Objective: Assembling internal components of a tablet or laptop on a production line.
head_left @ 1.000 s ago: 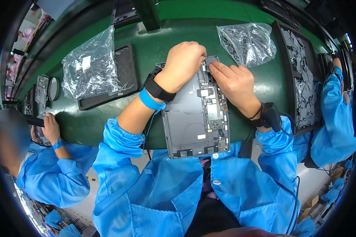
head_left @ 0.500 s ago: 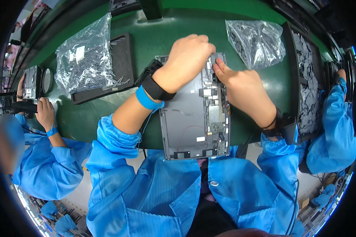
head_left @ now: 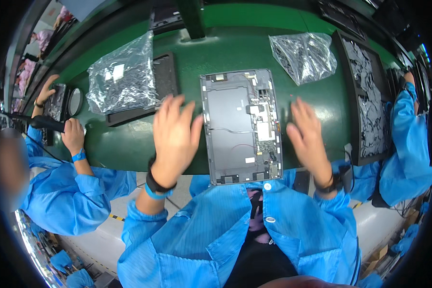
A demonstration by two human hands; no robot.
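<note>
An opened grey device casing (head_left: pixel 228 144), tablet- or laptop-like, lies upright in front of me at the bench's near edge. Along its right side runs a circuit board (head_left: pixel 264 127) with a silver shield, and a thin cable crosses the bare inner panel. My left hand (head_left: pixel 174 137) hovers just left of the casing, fingers spread and holding nothing. On the other side my right hand (head_left: pixel 309 137) is also open, its fingers stretched out and slightly blurred, apart from the casing. A black band and a blue strap circle my left wrist.
Back left, a clear bag of small dark strips (head_left: pixel 122 79) rests on a black foam tray (head_left: pixel 165 72). Another clear bag (head_left: pixel 305 57) lies back right, beside a black tray of dark pieces (head_left: pixel 346 96). Co-workers in blue sit on both sides; the left one grips a black tool (head_left: pixel 47 123).
Both hands have left the casing's top edge and come back toward me, one to each side, with fingers opened. The casing now shows uncovered. The whole view has shifted slightly.
</note>
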